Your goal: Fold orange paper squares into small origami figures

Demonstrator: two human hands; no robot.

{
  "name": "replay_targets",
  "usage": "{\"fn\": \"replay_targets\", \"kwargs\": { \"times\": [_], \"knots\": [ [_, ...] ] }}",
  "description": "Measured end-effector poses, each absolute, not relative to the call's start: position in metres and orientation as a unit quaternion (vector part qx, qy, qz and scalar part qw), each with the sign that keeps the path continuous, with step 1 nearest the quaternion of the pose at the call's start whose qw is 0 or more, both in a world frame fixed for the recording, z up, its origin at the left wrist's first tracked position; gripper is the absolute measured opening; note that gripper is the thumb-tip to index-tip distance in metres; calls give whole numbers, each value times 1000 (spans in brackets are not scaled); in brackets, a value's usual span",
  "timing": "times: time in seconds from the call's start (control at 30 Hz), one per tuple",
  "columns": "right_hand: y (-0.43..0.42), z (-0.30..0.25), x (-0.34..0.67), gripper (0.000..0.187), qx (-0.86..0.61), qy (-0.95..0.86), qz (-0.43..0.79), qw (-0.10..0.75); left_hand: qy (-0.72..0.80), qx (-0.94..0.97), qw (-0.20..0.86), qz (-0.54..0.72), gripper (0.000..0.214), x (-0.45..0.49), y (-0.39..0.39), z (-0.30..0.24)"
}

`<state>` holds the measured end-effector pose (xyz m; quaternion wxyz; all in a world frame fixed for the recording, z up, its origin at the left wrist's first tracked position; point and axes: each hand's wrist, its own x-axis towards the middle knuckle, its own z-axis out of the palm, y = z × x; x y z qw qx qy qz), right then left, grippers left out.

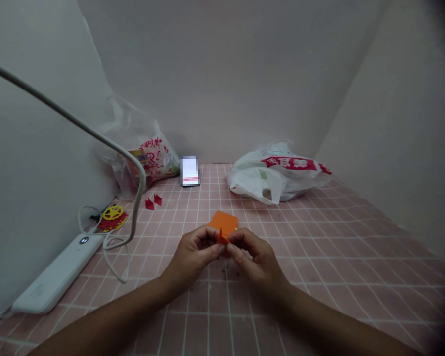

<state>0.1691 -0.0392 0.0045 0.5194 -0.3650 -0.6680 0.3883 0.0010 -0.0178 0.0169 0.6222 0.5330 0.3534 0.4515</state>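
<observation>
Between both hands is a small folded piece of orange paper [221, 238] with a pointed tip standing up. My left hand [193, 252] pinches it from the left between thumb and fingers. From the other side, my right hand [257, 257] grips it with thumb and forefinger, the two hands nearly touching. Just behind them, flat orange paper [223, 220] lies on the pink tiled surface [241, 319]. The fingers partly hide the folded piece. Two small red folded paper pieces [150, 203] sit farther back on the left.
A white power bank-like device [59, 272] and a looping cable [139, 198] occupy the left. Yellow and red cut-out shapes [113, 213] lie beside them. Plastic bags stand at the back left [159, 158] and back right [278, 173]. A lit phone [190, 171] leans near the back wall.
</observation>
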Motion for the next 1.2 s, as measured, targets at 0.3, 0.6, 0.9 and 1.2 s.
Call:
{"fn": "replay_targets", "kwargs": {
  "times": [0.3, 0.6, 0.9, 1.2],
  "knots": [
    [-36, -2, 169, 16, -399, -617, 447, 509, 366, 535, 603, 465, 22, 1, -20, 14],
    [-35, -1, 167, 17, -395, -586, 493, 507, 389, 574, 552, 463, 13, 0, -21, 15],
    [-36, -2, 166, 17, -408, -576, 499, 503, 401, 588, 535, 454, 12, 0, -20, 14],
    [-36, 2, 166, 18, -407, -584, 507, 487, 401, 567, 564, 447, 16, -1, -17, 12]
  ]
}}
